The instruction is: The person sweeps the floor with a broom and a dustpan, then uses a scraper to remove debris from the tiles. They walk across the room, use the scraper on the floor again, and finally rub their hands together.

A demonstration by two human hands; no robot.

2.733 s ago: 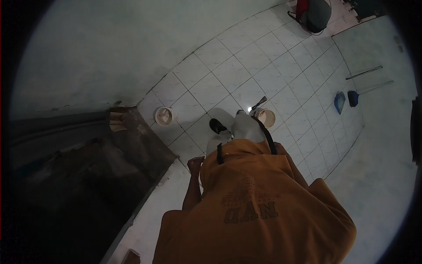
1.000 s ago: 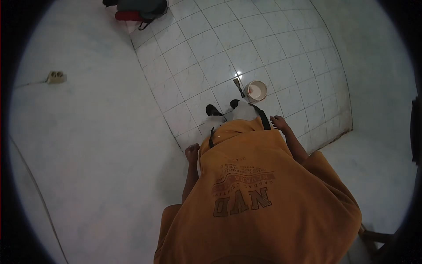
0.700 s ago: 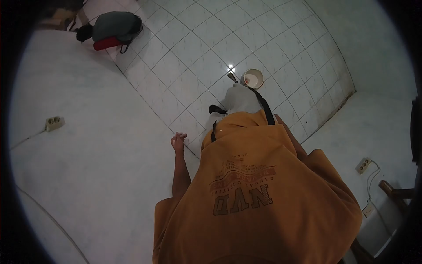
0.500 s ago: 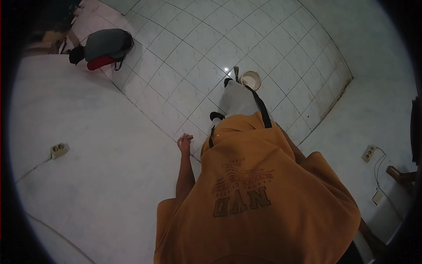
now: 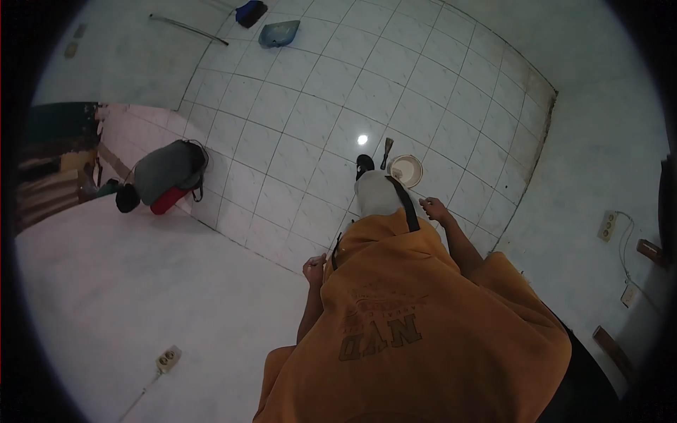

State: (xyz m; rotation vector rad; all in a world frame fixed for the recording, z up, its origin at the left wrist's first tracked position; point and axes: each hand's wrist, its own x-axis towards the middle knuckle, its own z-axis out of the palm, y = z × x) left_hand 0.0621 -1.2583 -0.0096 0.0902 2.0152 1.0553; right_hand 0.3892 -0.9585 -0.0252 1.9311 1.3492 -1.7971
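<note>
My left hand (image 5: 314, 269) is beside my left hip, its fingers curled in. A pale patch shows at these fingers, and I cannot tell whether it is a held object. On the other side, my right hand (image 5: 433, 209) is in front of my hip with its fingers bent inward, and nothing shows in it. Closest to it is a round whitish bucket (image 5: 416, 161) on the floor, with something pale inside. A brush with a brown handle (image 5: 388, 145) lies against the bucket's left side. My black shoe (image 5: 364, 165) is just left of the brush.
White tiles (image 5: 310, 141) cover the floor between pale walls. A bluish dustpan (image 5: 279, 33), a blue broom head (image 5: 250, 13) and a long pole (image 5: 189, 29) are farther ahead. At left is a grey and red bundle with dark straps (image 5: 168, 169). Socket blocks (image 5: 168, 359) with cords are on both sides.
My view has tilted up and shifted, bringing the dustpan, broom head and pole into sight. My right hand has come out from behind my body; my left hand has drawn closer to my hip.
</note>
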